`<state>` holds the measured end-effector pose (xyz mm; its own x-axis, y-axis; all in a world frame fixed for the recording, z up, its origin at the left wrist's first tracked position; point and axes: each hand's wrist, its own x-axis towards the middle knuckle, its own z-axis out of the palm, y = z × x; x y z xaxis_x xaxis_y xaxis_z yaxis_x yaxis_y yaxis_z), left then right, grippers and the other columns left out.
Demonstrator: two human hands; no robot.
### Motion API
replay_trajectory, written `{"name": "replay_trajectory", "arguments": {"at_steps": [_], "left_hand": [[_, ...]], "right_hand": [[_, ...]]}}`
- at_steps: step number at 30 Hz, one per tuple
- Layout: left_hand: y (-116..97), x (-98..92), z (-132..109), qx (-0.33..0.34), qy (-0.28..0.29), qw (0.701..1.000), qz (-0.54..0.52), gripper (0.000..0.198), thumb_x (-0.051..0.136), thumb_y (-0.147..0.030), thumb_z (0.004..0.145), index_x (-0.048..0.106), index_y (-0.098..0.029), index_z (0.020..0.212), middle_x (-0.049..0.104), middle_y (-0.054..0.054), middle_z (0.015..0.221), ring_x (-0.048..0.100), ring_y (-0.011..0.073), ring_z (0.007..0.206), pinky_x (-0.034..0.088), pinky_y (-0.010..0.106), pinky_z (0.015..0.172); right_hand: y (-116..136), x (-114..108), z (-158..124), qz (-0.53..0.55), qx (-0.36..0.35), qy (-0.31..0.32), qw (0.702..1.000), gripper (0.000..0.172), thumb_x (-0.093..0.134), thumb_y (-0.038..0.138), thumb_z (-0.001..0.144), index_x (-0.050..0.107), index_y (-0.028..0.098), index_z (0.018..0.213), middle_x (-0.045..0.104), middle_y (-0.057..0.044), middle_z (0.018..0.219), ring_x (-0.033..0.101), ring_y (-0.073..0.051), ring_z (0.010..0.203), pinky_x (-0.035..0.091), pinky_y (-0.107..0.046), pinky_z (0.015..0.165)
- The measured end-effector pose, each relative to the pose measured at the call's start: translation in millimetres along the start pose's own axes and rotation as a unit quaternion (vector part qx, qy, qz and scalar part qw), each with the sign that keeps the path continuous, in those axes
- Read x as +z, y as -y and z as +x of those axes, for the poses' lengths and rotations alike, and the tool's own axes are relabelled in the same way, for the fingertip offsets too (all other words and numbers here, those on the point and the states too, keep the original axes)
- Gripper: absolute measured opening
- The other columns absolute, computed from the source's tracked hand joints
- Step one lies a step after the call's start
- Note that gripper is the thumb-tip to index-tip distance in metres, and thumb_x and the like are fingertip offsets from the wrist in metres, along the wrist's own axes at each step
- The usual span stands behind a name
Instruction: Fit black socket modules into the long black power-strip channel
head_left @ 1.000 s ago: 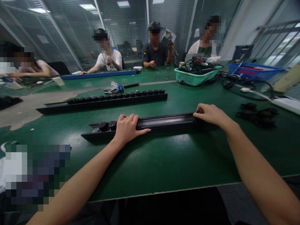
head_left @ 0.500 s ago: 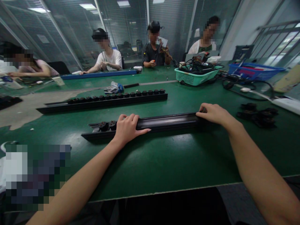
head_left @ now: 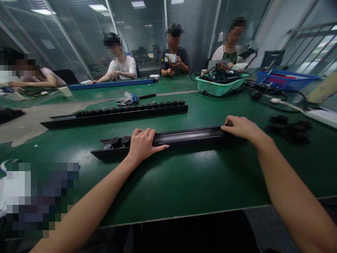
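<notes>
A long black channel [head_left: 186,137] lies across the green table in front of me. Two round black parts [head_left: 120,141] sit inside its left end. My left hand [head_left: 143,144] grips the channel just right of them, fingers over the far edge and thumb along the near side. At the channel's right end my right hand [head_left: 235,127] is closed in a pinch; what lies between its fingertips is too dark to make out. Loose black parts [head_left: 289,129] lie in a pile to the right of that hand.
Beyond lies another black channel [head_left: 116,114] filled with several round parts. Gloves [head_left: 128,98], a green basket [head_left: 223,85] of cables, a blue basket [head_left: 288,81] and a white power strip [head_left: 322,117] are farther off. Several people sit along the far side.
Both my hands and the channel look the same. Across the table, one person has lowered a white-faced item, and the person at the right now has a dark object nearby.
</notes>
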<state>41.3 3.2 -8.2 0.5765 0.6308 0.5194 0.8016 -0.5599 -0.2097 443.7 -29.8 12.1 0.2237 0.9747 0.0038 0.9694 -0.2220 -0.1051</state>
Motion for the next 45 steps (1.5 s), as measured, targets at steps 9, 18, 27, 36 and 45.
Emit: {"name": "replay_trajectory", "arguments": {"at_steps": [9, 18, 27, 36, 45], "left_hand": [[0, -0.8, 0, 0.005, -0.001, 1.000, 0.006, 0.067, 0.045, -0.080, 0.078, 0.063, -0.019, 0.097, 0.068, 0.012, 0.091, 0.061, 0.0272, 0.080, 0.038, 0.043, 0.084], [0, 0.1, 0, -0.002, -0.002, 1.000, -0.014, 0.068, 0.046, -0.080, 0.077, 0.064, -0.018, 0.098, 0.068, 0.013, 0.092, 0.061, 0.0284, 0.081, 0.038, 0.044, 0.084], [0, 0.2, 0, -0.001, -0.004, 1.000, -0.005, 0.067, 0.046, -0.081, 0.077, 0.063, -0.019, 0.096, 0.068, 0.012, 0.092, 0.062, 0.0276, 0.081, 0.038, 0.044, 0.085], [0, 0.5, 0, 0.002, -0.005, 1.000, 0.000, 0.065, 0.047, -0.080, 0.077, 0.063, -0.019, 0.096, 0.068, 0.011, 0.089, 0.061, 0.0273, 0.081, 0.038, 0.044, 0.084], [0, 0.8, 0, 0.000, 0.002, 1.000, -0.002, 0.069, 0.044, -0.081, 0.077, 0.063, -0.018, 0.097, 0.068, 0.013, 0.092, 0.061, 0.0279, 0.082, 0.038, 0.044, 0.085]], "right_hand": [[-1, -1, 0, 0.003, 0.004, -0.002, 1.000, 0.042, 0.046, 0.058, 0.080, 0.062, 0.023, 0.097, 0.067, -0.010, 0.099, 0.062, -0.027, 0.088, 0.044, -0.035, 0.068], [-6, 2, 1, 0.006, 0.002, -0.022, 1.000, 0.041, 0.048, 0.057, 0.080, 0.063, 0.023, 0.096, 0.068, -0.011, 0.097, 0.063, -0.028, 0.086, 0.044, -0.036, 0.067], [-8, 3, 3, 0.002, 0.010, -0.021, 1.000, 0.044, 0.047, 0.059, 0.080, 0.065, 0.022, 0.098, 0.068, -0.011, 0.098, 0.063, -0.028, 0.086, 0.045, -0.036, 0.067], [-20, 6, 8, 0.012, 0.024, -0.025, 0.999, 0.045, 0.051, 0.060, 0.079, 0.066, 0.022, 0.098, 0.068, -0.012, 0.097, 0.064, -0.027, 0.087, 0.047, -0.037, 0.071], [-19, 4, 10, 0.023, 0.042, 0.001, 0.999, 0.046, 0.052, 0.060, 0.078, 0.065, 0.022, 0.101, 0.068, -0.012, 0.102, 0.063, -0.028, 0.090, 0.048, -0.038, 0.072]]}}
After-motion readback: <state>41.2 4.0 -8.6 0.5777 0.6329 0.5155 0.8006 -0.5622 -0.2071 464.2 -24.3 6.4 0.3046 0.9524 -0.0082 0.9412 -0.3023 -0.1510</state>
